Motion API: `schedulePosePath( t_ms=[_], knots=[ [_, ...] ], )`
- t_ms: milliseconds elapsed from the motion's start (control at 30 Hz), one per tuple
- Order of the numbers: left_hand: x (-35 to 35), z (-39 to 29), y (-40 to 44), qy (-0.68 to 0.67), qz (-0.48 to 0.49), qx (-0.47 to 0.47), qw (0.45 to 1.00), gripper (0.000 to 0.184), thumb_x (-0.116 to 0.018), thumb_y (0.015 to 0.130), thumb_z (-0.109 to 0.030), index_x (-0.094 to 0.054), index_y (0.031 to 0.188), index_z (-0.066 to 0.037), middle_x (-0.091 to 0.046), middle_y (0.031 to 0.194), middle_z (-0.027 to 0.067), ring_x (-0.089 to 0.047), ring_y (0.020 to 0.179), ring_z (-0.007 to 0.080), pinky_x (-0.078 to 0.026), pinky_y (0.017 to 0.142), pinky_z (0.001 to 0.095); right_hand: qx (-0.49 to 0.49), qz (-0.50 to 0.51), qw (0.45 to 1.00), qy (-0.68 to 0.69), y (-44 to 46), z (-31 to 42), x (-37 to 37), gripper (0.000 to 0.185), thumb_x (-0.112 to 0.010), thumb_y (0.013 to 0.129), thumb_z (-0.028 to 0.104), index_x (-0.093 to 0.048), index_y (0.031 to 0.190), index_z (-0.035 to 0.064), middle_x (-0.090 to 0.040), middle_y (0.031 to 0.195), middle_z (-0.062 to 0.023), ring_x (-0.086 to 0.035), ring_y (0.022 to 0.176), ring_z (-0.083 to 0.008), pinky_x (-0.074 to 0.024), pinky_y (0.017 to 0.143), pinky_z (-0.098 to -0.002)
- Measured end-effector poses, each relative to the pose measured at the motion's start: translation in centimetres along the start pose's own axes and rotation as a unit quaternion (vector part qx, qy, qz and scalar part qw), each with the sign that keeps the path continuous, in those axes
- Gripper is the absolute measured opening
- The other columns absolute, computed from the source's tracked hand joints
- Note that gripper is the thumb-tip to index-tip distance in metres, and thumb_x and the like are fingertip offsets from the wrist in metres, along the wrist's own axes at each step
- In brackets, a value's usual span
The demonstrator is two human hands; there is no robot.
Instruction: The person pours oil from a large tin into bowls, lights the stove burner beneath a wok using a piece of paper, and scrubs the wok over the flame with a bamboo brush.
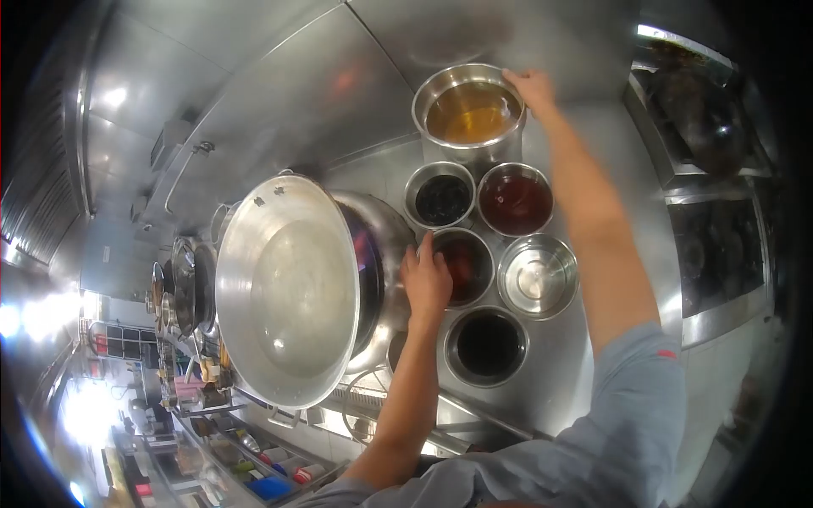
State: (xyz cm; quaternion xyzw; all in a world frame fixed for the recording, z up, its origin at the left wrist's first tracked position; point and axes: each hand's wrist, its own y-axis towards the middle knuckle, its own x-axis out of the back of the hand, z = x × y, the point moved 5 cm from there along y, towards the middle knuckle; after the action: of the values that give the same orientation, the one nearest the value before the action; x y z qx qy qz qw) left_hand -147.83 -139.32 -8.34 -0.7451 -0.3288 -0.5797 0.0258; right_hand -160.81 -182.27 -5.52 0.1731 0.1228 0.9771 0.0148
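Round, shiny steel, 2 sizes
The right hand (532,91) clamps the large pot (471,152) by its smooth rim; the left hand (427,276), fingers slightly apart, touches the small pot (490,275).

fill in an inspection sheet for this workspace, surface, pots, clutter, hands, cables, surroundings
surface: steel counter, shiny, reflecting light
job's things: big pot of amber liquid; smaller pots with black, red, dark red and black contents; one pot with clear liquid or none, cannot tell
clutter: mixed small items on shelves, lower left
hands: right hand at the big pot's rim; left hand at the dark red pot's rim; grip unclear
cables: thin curved line near left forearm, cable or hose unclear
surroundings: wide pan at left; stove at right
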Motion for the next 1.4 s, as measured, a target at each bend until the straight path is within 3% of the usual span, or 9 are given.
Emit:
schedulePosePath(
  t_ms=[200,300,600,800,900,967,1033,1100,1400],
  knots=[
    [-2.6,2.2,3.5,-0.125,0.079,0.009,0.989,0.036,-0.054,0.092,-0.016,-0.055,0.128,-0.016,-0.06,0.114,0.0175,-0.056,0.103,0.0413,-0.045,0.088,0.0487,-0.135,0.183,0.974,-0.016,-6.1,3.1,3.1,0.05,-0.05,0.092,0.046,-0.066,0.098,-0.0015,-0.067,0.088,-0.0209,-0.066,0.084,-0.0299,-0.0526,0.074,-0.0403],
    [-1.9,1.6,4.3,-0.126,0.078,-0.03,0.988,0.029,-0.055,0.09,-0.011,-0.06,0.119,-0.012,-0.063,0.107,0.0168,-0.059,0.1,0.0396,-0.047,0.085,0.0468,-0.134,0.144,0.98,0.007,-8.3,3.2,2.8,0.046,-0.044,0.094,0.04,-0.065,0.102,0.0001,-0.067,0.093,-0.0237,-0.065,0.093,-0.035,-0.0502,0.083,-0.0452],
    [-1.1,0.7,2.8,-0.151,0.066,-0.04,0.986,0.028,-0.055,0.089,-0.006,-0.064,0.114,-0.013,-0.064,0.104,0.0146,-0.06,0.099,0.0375,-0.047,0.086,0.0447,0.071,0.04,0.987,-0.137,-5.2,2.5,1.4,0.042,-0.04,0.093,0.033,-0.064,0.102,-0.0004,-0.067,0.098,-0.023,-0.062,0.095,-0.0412,-0.0471,0.086,-0.0489],
    [-1.0,0.7,1.6,-0.127,0.073,-0.027,0.989,0.029,-0.055,0.089,-0.006,-0.064,0.115,-0.017,-0.064,0.108,0.0137,-0.058,0.103,0.0375,-0.046,0.089,0.0448,-0.123,0.185,0.972,0.075,-7.1,2.8,2.5,0.055,-0.043,0.095,0.048,-0.066,0.095,-0.0021,-0.067,0.085,-0.0241,-0.065,0.086,-0.0372,-0.0481,0.083,-0.0447],
    [-1.0,0.6,1.2,-0.129,0.08,-0.025,0.988,0.028,-0.055,0.09,-0.008,-0.064,0.114,-0.018,-0.064,0.108,0.0132,-0.057,0.104,0.0374,-0.046,0.091,0.0446,-0.012,0.259,0.958,-0.125,-7.8,-1.1,4.0,0.06,-0.044,0.094,0.055,-0.068,0.098,-0.0006,-0.067,0.079,-0.0215,-0.065,0.077,-0.0338,-0.0494,0.077,-0.0433],
    [-0.8,0.3,1.1,-0.132,0.082,-0.029,0.987,0.027,-0.055,0.091,-0.009,-0.065,0.114,-0.019,-0.064,0.109,0.0128,-0.057,0.104,0.0371,-0.046,0.091,0.0444,0.162,0.157,0.941,-0.252,-11.7,-3.6,7.3,0.064,-0.045,0.093,0.057,-0.066,0.11,-0.0004,-0.067,0.083,-0.0217,-0.065,0.078,-0.032,-0.0504,0.074,-0.0418],
    [-1.1,0.3,0.8,-0.13,0.077,-0.035,0.988,0.026,-0.055,0.091,-0.01,-0.065,0.113,-0.019,-0.064,0.109,0.0128,-0.057,0.104,0.0368,-0.045,0.092,0.0442,0.118,0.132,0.953,-0.244,-17.0,-7.0,10.6,0.065,-0.051,0.091,0.056,-0.059,0.126,0.0026,-0.066,0.097,-0.0251,-0.064,0.088,-0.0325,-0.0506,0.078,-0.0405],
    [-1.7,0.2,0.8,-0.126,0.073,-0.042,0.989,0.025,-0.055,0.091,-0.011,-0.065,0.113,-0.02,-0.064,0.109,0.0123,-0.057,0.104,0.0366,-0.046,0.092,0.0441,-0.074,0.31,0.933,-0.166,-23.6,-1.0,14.6,0.06,-0.057,0.09,0.05,-0.054,0.134,0.0078,-0.062,0.112,-0.0273,-0.061,0.103,-0.034,-0.0488,0.087,-0.0421],
    [-1.9,-0.2,1.7,-0.11,0.052,-0.022,0.992,0.02,-0.059,0.089,-0.014,-0.068,0.107,-0.018,-0.064,0.103,0.0121,-0.059,0.096,0.0379,-0.048,0.083,0.0454,0.133,0.234,0.958,-0.099,-28.4,-3.1,11.6,0.027,-0.057,0.093,0.018,-0.064,0.118,0.0096,-0.064,0.105,-0.0173,-0.061,0.096,-0.0373,-0.049,0.082,-0.0431]
  ],
)
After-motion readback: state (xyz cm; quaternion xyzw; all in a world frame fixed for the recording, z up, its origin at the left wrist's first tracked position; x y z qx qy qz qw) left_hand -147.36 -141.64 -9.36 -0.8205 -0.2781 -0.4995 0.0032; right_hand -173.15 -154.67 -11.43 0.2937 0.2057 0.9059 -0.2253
